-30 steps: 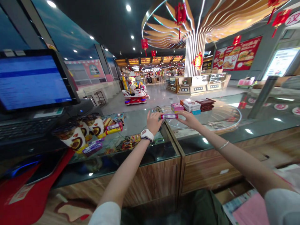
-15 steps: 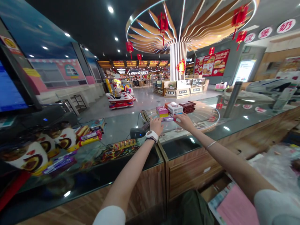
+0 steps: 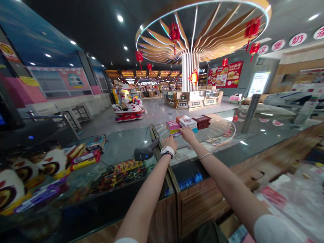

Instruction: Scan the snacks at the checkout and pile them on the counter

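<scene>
A slim purple packet lies between my two hands, just in front of a pink and yellow box. My left hand, wearing a white watch, has its fingertips at the packet's left end. On the right end are the fingers of my right hand, which partly cover it. Behind that hand sits a white box on top of other boxes. Dark red-brown packets are stacked beside it. A black barcode scanner rests left of my left hand.
The glass counter has a metal-edged seam near my left wrist. Colourful snack packs and cups with printed fronts stand at the left. A grey post rises at the right. Clear plastic bags lie lower right.
Both hands have moved lower in the view with the purple packet, and the right hand has come left, closer to the left one. The view has shifted slightly.
</scene>
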